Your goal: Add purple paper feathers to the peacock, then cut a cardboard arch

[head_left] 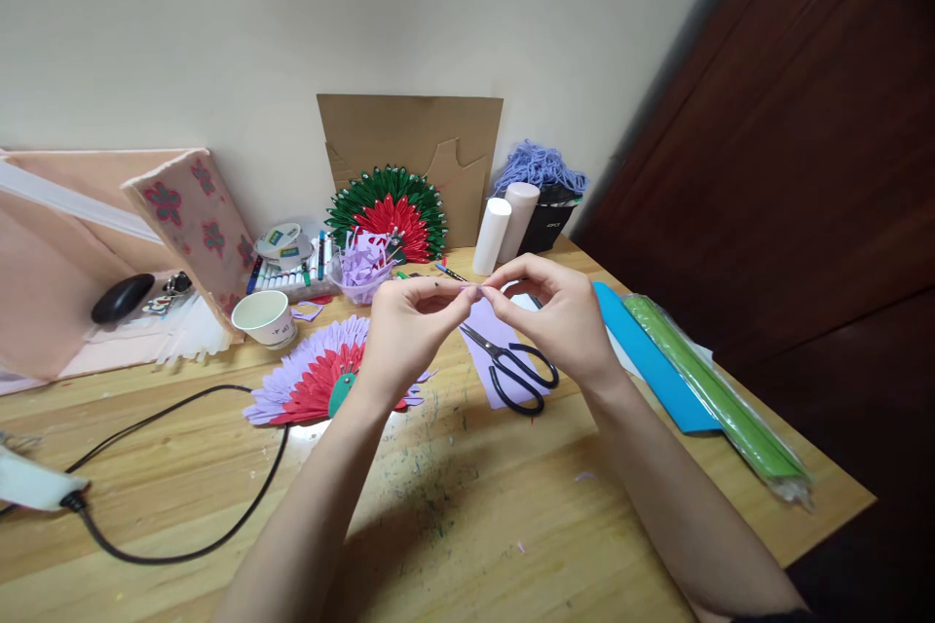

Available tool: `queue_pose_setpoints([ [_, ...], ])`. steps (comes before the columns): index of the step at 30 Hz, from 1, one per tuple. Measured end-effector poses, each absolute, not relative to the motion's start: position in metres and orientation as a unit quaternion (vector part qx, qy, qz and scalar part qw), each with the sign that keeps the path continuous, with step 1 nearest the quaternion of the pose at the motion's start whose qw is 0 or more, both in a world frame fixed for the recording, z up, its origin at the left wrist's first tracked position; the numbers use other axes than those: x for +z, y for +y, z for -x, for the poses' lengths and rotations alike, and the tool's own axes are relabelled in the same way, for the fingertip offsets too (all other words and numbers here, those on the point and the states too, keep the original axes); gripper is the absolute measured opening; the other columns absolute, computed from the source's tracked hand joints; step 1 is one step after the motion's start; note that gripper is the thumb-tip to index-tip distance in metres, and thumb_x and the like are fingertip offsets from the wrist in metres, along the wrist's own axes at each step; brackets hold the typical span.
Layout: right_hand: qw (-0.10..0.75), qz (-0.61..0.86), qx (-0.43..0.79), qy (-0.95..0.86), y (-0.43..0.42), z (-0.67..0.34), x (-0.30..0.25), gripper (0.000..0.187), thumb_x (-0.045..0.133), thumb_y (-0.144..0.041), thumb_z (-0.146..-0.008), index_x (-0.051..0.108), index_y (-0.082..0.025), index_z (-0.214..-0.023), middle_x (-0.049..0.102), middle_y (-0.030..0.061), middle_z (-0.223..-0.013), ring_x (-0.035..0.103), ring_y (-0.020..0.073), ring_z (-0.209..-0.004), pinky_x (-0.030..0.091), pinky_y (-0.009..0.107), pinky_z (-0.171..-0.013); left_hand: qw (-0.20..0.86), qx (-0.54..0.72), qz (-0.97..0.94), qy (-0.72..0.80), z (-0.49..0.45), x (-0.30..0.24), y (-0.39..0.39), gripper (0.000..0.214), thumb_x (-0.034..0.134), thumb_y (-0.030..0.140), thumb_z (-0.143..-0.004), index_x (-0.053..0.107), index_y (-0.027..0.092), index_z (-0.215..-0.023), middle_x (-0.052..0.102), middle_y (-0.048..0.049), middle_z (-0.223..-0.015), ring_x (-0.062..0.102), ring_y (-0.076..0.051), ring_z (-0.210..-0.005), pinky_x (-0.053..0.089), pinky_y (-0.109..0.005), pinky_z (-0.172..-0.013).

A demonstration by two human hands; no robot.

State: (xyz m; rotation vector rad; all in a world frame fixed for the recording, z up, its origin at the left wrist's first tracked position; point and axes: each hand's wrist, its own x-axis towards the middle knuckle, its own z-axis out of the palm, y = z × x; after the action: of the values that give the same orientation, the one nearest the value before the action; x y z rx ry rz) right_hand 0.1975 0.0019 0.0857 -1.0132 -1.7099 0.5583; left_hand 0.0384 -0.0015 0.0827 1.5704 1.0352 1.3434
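My left hand (409, 336) and my right hand (551, 316) meet fingertip to fingertip over the table, both closed in a pinch. Between them is a small bit of purple paper (471, 288), mostly covered by the fingers. Below lie black-handled scissors (511, 362), resting on a sheet of purple paper (486, 331). Left of my left hand, partly behind it, is a fan-shaped craft with purple and red paper petals (303, 380) and a green centre. A plastic bowl of purple paper strips (361, 273) stands just beyond.
Behind are a green and red fan craft (430, 214), cardboard (409, 127), two white rolls (493, 236) and blue yarn (537, 167). A paper cup (264, 319), markers (317, 258) and a corded glue gun (36, 482) are left. Blue paper (657, 360) and a green roll (716, 399) lie right.
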Motion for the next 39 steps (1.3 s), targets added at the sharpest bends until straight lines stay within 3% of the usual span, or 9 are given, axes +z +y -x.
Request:
queue_pose_setpoints([
  [6, 0.522, 0.43, 0.283, -0.68, 0.004, -0.2, 0.085, 0.012, 0.068, -0.028, -0.072, 0.063, -0.017, -0.076, 0.066, 0.0026, -0.074, 0.063, 0.0154, -0.068, 0.051, 0.027, -0.061, 0.336, 0.545, -0.659, 0.395, -0.041, 0.081, -0.004, 0.011, 0.066, 0.026, -0.076, 0.073, 0.02, -0.083, 0.074, -0.0034, -0.082, 0.068, -0.016, -0.073, 0.057, -0.028, -0.068],
  [12, 0.499, 0.437, 0.271, -0.698, 0.0, -0.197, 0.088, 0.009, 0.066, -0.025, -0.073, 0.063, -0.016, -0.071, 0.064, 0.0018, -0.069, 0.059, 0.0142, -0.064, 0.048, 0.026, -0.061, 0.269, 0.548, -0.678, 0.41, -0.042, 0.082, -0.006, 0.007, 0.066, 0.021, -0.073, 0.072, 0.018, -0.075, 0.072, -0.0025, -0.075, 0.066, -0.014, -0.068, 0.056, -0.026, -0.068],
  [21, 0.486, 0.445, 0.309, -0.686, 0.004, -0.2, 0.084, 0.011, 0.067, -0.027, -0.071, 0.065, -0.016, -0.071, 0.067, 0.003, -0.07, 0.062, 0.0155, -0.065, 0.05, 0.028, -0.062, 0.325, 0.497, -0.682, 0.427, -0.037, 0.083, -0.001, 0.016, 0.058, 0.02, -0.077, 0.074, 0.017, -0.076, 0.073, -0.0033, -0.072, 0.067, -0.015, -0.066, 0.054, -0.023, -0.059],
  [28, 0.476, 0.461, 0.377, -0.647, 0.005, -0.201, 0.084, 0.017, 0.07, -0.031, -0.067, 0.066, -0.015, -0.071, 0.068, 0.0053, -0.072, 0.063, 0.0177, -0.067, 0.051, 0.03, -0.064, 0.262, 0.513, -0.733, 0.362, -0.033, 0.086, -0.002, 0.022, 0.06, 0.017, -0.079, 0.07, 0.02, -0.098, 0.073, -0.0047, -0.095, 0.067, -0.015, -0.084, 0.053, -0.027, -0.077],
  [32, 0.453, 0.471, 0.396, -0.645, 0.004, -0.202, 0.089, 0.016, 0.07, -0.031, -0.067, 0.067, -0.015, -0.07, 0.068, 0.0044, -0.07, 0.062, 0.0167, -0.067, 0.05, 0.028, -0.062, 0.188, 0.498, -0.782, 0.326, -0.031, 0.088, -0.002, 0.015, 0.062, 0.015, -0.079, 0.073, 0.021, -0.086, 0.073, -0.0036, -0.082, 0.067, -0.015, -0.075, 0.052, -0.026, -0.07],
  [39, 0.423, 0.47, 0.419, -0.652, 0.004, -0.207, 0.094, 0.016, 0.07, -0.032, -0.068, 0.068, -0.016, -0.068, 0.068, 0.0034, -0.069, 0.061, 0.016, -0.067, 0.048, 0.027, -0.061, 0.099, 0.476, -0.817, 0.31, -0.027, 0.086, 0.001, 0.012, 0.062, 0.018, -0.081, 0.072, 0.021, -0.087, 0.069, -0.0023, -0.075, 0.06, -0.011, -0.063, 0.048, -0.023, -0.058],
])
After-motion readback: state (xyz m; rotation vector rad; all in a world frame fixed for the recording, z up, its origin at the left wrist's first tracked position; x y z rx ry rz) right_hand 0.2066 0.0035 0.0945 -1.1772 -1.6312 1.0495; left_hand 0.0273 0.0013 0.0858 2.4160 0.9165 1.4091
